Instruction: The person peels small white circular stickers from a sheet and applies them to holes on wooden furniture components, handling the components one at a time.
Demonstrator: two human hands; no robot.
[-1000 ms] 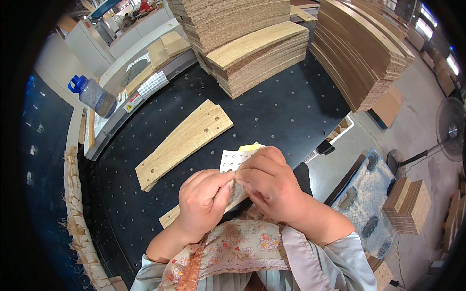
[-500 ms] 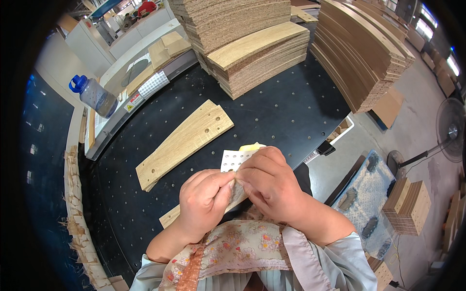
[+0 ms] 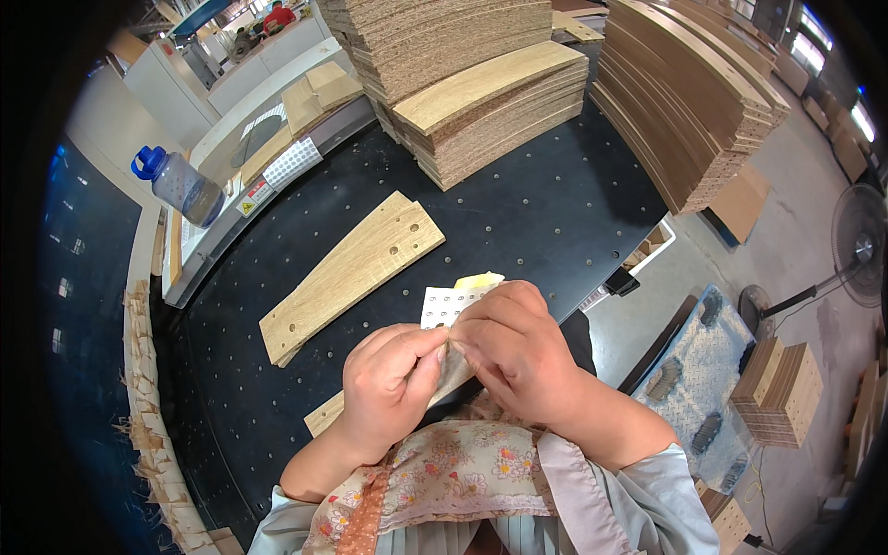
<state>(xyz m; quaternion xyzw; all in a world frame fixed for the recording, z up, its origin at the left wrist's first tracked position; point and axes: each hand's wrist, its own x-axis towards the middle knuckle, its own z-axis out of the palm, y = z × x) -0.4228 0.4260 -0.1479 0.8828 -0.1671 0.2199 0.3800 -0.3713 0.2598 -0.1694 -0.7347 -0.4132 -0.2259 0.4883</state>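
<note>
Held a small white sheet (image 3: 441,302) between left hand (image 3: 388,375) and right hand (image 3: 518,347), up in front of a flowery apron (image 3: 453,472) and close to the near side of a black table (image 3: 518,236). Saw little dark marks on the white sheet, set out in neat rows. Saw a flat, thin face with straight edges and 1 clear corner at the top left. Could not see much of the right part, tucked away behind the right fingers. Spotted a bright yellow piece (image 3: 474,281) peeking out at the top. Could not tell if stuck to the white sheet or just touching.

Pinched the white sheet near its lower edge with the left thumb and pointing finger, tips closed tight. Gripped with the right hand as well, fingers curled in and tips almost meeting the left ones. Could not make out anything tiny between the tips.

Saw a strip of light wood (image 3: 324,413) poking out beside the left wrist. Farther up the table, saw flat light brown boards (image 3: 347,277) with round holes near the ends.
</note>
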